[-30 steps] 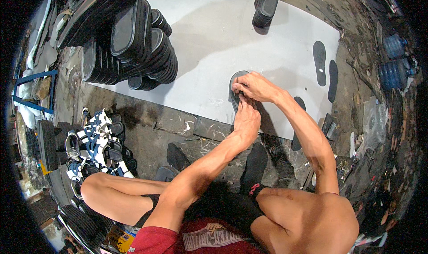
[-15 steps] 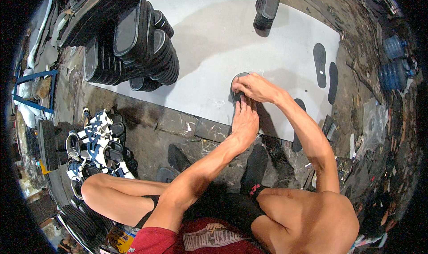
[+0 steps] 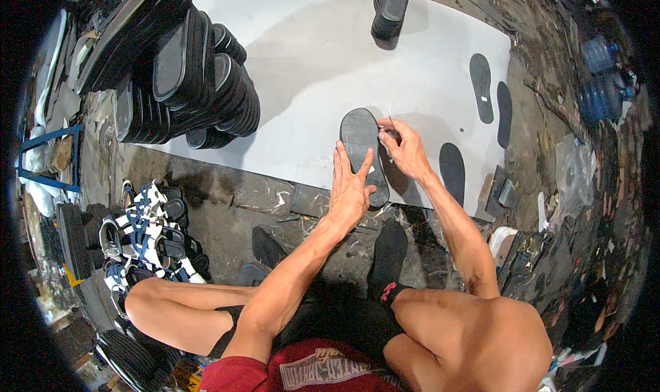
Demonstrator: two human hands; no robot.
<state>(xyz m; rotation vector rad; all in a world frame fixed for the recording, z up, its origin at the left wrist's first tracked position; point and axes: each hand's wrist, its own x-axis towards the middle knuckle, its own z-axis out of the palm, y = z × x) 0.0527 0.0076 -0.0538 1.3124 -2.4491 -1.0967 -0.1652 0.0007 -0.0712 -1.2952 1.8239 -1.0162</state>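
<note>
Head view shows our left hand (image 3: 350, 196), fingers spread, gripping nothing, resting on the black sole (image 3: 359, 127) near the white board's (image 3: 302, 131) close edge. We guess it's light and bendy, best held by its long sides. Our right hand (image 3: 411, 155) curls its fingers beside it; we can't tell if they pinch something.

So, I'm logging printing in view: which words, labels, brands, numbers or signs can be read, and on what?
Dark red fabric shirt: pale lettering across the front; I won't copy printed wording.
Flat black foot-shaped sole under the left hand: small white label, too small to read.
Second black foot-shaped sole, farther right: small white sticker, too small to read.
Black fabric sock: pinkish-red marks, too small to read.
</note>
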